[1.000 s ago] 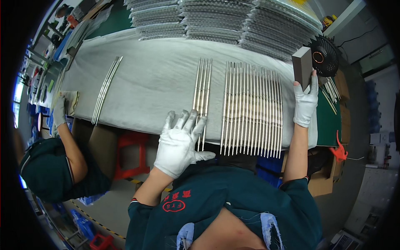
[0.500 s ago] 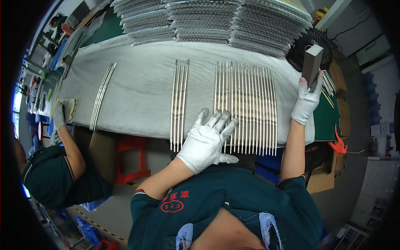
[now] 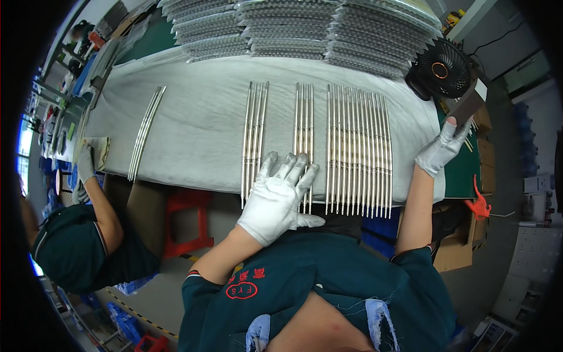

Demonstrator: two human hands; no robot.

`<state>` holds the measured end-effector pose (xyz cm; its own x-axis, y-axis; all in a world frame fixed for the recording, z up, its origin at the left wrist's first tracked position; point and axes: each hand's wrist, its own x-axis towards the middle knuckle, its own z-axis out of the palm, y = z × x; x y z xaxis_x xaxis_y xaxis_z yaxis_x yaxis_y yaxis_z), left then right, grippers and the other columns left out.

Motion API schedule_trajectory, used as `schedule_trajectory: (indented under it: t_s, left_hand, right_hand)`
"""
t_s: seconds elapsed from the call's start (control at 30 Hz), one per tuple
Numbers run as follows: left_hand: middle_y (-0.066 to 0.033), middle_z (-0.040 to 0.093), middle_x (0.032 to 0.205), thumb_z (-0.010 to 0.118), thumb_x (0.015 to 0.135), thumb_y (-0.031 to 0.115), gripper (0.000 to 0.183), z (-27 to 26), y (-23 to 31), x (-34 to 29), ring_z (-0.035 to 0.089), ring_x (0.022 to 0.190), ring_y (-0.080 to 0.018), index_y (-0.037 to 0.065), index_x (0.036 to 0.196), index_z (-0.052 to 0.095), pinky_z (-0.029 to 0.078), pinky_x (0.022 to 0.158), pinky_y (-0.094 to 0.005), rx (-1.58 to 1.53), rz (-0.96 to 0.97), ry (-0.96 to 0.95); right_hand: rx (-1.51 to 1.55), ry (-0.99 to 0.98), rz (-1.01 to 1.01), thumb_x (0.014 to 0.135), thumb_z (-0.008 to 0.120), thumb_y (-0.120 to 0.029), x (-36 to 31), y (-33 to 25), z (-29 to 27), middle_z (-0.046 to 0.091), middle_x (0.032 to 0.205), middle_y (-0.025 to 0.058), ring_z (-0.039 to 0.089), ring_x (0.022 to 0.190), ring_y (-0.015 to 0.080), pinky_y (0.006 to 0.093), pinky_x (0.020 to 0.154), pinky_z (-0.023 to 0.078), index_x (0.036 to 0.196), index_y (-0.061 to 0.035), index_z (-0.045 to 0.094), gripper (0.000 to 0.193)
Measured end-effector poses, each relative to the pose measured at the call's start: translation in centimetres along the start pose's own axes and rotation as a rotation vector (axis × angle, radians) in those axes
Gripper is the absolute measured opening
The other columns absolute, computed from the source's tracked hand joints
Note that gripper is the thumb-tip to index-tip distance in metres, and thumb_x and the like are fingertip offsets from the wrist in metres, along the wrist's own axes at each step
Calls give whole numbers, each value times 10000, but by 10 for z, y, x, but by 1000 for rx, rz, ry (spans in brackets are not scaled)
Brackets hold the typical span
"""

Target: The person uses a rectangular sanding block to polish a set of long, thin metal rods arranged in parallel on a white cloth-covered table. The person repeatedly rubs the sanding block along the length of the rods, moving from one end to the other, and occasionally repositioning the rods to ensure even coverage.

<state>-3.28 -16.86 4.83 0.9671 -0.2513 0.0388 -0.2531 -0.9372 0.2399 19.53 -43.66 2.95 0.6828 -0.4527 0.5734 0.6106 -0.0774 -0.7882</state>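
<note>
My left hand (image 3: 274, 202), in a white glove, lies flat with its fingers spread over the lower part of a small group of slim metal rods (image 3: 304, 120). Part of that group is hidden beneath it. Another small group of rods (image 3: 254, 135) lies just to its left, and a wide row of parallel rods (image 3: 359, 152) lies to its right, across a gap. Out at the right, above the table edge, my gloved right hand (image 3: 437, 154) grips a dark rectangular block (image 3: 467, 107) with a pale end face.
Several thin rods (image 3: 145, 135) lie at the table's left. Stacked clear plastic trays (image 3: 287, 32) line the back. A black fan (image 3: 441, 69) stands at back right, and a red-handled tool (image 3: 479, 202) hangs at the right edge. A co-worker (image 3: 76, 246) sits at left beside a red stool (image 3: 186, 223).
My left hand has moved left, and the small group of rods beneath it now lies apart from the wide row. My right hand has tilted the block down to the right, uncovering the fan.
</note>
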Motion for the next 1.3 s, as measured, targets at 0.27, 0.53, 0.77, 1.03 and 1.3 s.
schedule_trajectory:
  t_s: [0.27,0.53,0.77,1.03,1.3]
  left_hand:
    - [-217,480,1471,637,735,747,1047,6,17,21,420,1404,-370,60,1493,414,216,1197,-551,-30,81,-15]
    - [-226,461,1485,663,723,722,1044,-9,3,4,434,1379,-391,54,1489,426,243,1180,-562,87,-28,-27]
    - [-210,460,1497,605,741,776,1046,11,35,40,418,1404,-377,79,1499,419,237,1187,-556,-5,173,-35]
    - [-208,452,1506,624,730,769,1036,10,32,39,424,1402,-371,121,1508,403,218,1189,-570,-1,165,-63]
    - [-191,462,1499,644,721,756,1030,1,15,17,434,1399,-377,116,1499,428,208,1195,-563,32,92,-64]
  right_hand:
    - [31,6,37,942,729,-285,1,-1,2,463,1500,114,478,1335,210,327,1075,404,1515,8,376,734]
    - [64,-1,25,934,739,-260,-3,-2,4,445,1516,121,463,1356,218,327,1124,364,1530,15,338,769]
    - [94,-4,97,922,753,-271,-4,-11,7,433,1526,134,442,1382,224,332,1130,360,1540,7,318,806]
    - [73,-13,53,920,753,-272,-3,-10,6,430,1534,128,438,1390,227,340,1142,348,1535,1,337,791]
    - [64,-42,44,924,747,-269,-5,-6,4,434,1532,128,436,1394,231,349,1150,339,1531,0,353,772]
